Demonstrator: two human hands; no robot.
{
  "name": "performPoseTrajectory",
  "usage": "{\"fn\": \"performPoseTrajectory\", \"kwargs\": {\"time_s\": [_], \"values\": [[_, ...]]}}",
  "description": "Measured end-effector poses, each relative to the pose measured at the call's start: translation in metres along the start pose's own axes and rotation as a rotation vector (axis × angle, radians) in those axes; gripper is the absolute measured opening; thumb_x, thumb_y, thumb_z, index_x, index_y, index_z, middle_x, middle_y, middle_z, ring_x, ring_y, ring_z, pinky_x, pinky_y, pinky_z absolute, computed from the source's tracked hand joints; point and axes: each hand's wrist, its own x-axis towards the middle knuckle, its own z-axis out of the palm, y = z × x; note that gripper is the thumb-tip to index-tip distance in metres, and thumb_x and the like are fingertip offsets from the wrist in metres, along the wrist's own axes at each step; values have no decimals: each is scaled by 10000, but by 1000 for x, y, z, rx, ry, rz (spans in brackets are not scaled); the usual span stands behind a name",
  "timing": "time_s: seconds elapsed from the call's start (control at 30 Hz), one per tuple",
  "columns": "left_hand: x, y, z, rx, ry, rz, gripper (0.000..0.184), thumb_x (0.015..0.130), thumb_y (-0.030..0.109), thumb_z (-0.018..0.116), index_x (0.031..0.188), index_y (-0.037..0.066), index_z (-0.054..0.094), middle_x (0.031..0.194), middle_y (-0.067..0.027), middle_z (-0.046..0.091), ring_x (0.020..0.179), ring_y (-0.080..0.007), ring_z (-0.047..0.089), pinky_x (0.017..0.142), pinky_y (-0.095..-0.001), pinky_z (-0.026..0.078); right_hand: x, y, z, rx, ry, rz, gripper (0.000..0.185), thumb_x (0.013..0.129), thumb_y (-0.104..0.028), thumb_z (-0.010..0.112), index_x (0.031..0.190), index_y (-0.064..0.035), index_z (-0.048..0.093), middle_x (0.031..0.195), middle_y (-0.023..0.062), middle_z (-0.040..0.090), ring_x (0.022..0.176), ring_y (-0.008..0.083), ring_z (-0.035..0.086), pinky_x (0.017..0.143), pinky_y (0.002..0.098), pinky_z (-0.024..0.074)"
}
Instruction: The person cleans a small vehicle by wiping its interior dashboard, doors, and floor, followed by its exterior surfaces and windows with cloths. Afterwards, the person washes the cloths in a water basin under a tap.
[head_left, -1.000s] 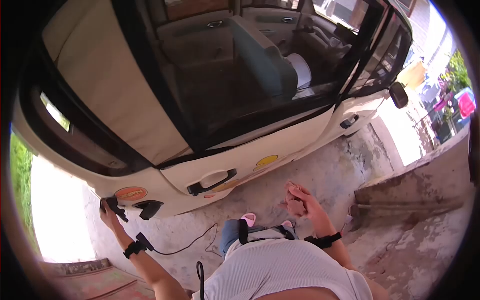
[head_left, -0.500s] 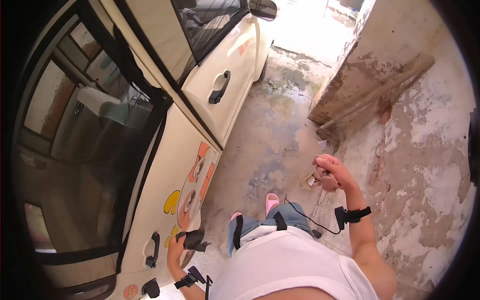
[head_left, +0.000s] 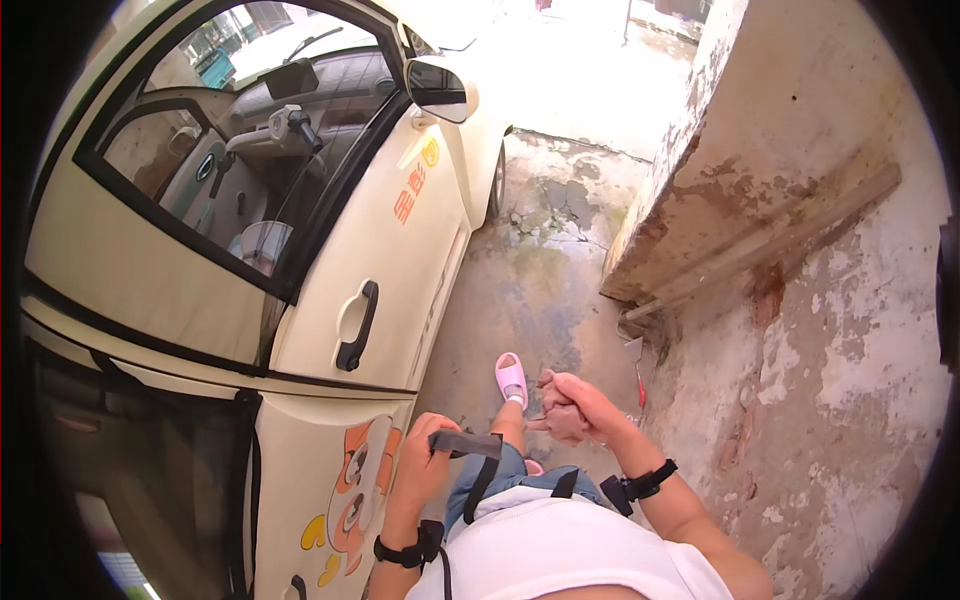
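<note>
My left hand is closed on a dark grey cloth, which sticks out to the right over my thigh. It is beside the cream car, near the cartoon decal on the rear door. My right hand is wrapped round a crumpled pinkish-brown cloth in front of my legs. Part of that cloth hangs below the fingers. Between the two hands, a pink slipper shows on one foot.
Along the left, the car has a black door handle and a side mirror. A peeling wall with a jutting corner bounds the right. A small red-handled tool lies by the wall's foot.
I have stepped forward along the car, so its front door and mirror now show more fully. Both hands have come closer together, each still holding its cloth.
</note>
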Motion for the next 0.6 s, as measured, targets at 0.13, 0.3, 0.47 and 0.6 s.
{"fn": "performPoseTrajectory", "kwargs": {"time_s": [0.13, 0.3, 0.47, 0.6], "values": [[113, 28, 37, -216, -370, 145, 380, 867, 125, 593, 1233, 41, 533, 1245, -126, 506, 1089, -278, 534, 928, -322, 432, 67, -38, 4, 397, -222, 172, 818, 961, -565, 462, 1482, 22, 229, 1483, 163, 317, 1330, 218, 386, 1092, 348, 339], [251, 49, 54, -339, -872, 411, 386, 877, 78, 594, 1263, 93, 606, 1492, -128, 376, 1237, -246, 482, 928, -329, 464, 114, -151, -54, 137, 72, 62, 938, 917, -534, 525, 1513, 24, 65, 1549, 195, 185, 1391, 243, 315, 1110, 376, 316], [361, 75, 47, -296, -638, 423, 221, 909, 84, 572, 1108, 48, 661, 1282, -113, 591, 1146, -281, 566, 962, -359, 450, 178, -241, -94, 122, 133, -124, 632, 877, -142, 627, 1386, 57, 311, 1183, 160, 593, 1004, 227, 643, 835, 340, 553], [435, 42, 46, -86, -539, 276, 230, 925, 113, 565, 1129, 45, 644, 1209, -122, 618, 1085, -280, 597, 938, -352, 457, 266, -296, -145, 386, 182, -233, 464, 897, -154, 621, 1262, 51, 420, 1110, 160, 621, 924, 250, 657, 806, 401, 569]]}}
